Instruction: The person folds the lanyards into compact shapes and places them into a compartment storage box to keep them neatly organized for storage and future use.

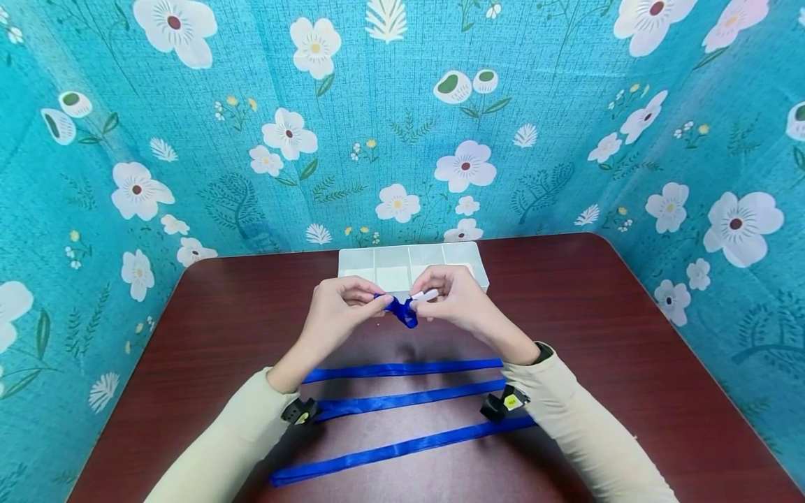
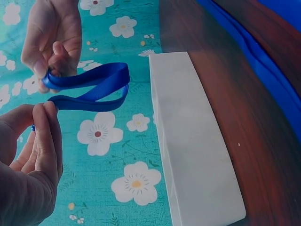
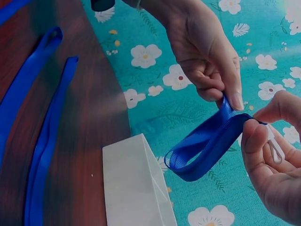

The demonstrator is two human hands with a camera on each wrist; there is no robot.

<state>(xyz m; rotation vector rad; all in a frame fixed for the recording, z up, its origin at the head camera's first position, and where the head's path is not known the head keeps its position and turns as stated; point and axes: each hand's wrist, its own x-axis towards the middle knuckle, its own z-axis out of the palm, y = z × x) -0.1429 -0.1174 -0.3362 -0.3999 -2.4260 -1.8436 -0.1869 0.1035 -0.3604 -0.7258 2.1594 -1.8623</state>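
Observation:
A short blue ribbon point(image 1: 405, 313) is stretched between both hands above the table. My left hand point(image 1: 342, 307) pinches one end between thumb and fingers. The other end is pinched by my right hand point(image 1: 462, 300), which also holds a small white looped piece point(image 1: 425, 296) against its fingers. In the left wrist view the ribbon point(image 2: 113, 77) bends into an open loop whose fold faces the box. Seen from the right wrist, the ribbon point(image 3: 195, 162) runs from fingertip to fingertip, the two hands close together.
A white translucent compartment box point(image 1: 391, 269) stands at the table's back edge, behind the hands. Three long blue ribbons point(image 1: 402, 453) lie across the dark wooden table point(image 1: 604, 335), below the forearms. A flowered teal curtain point(image 1: 402, 126) surrounds the table's back and sides.

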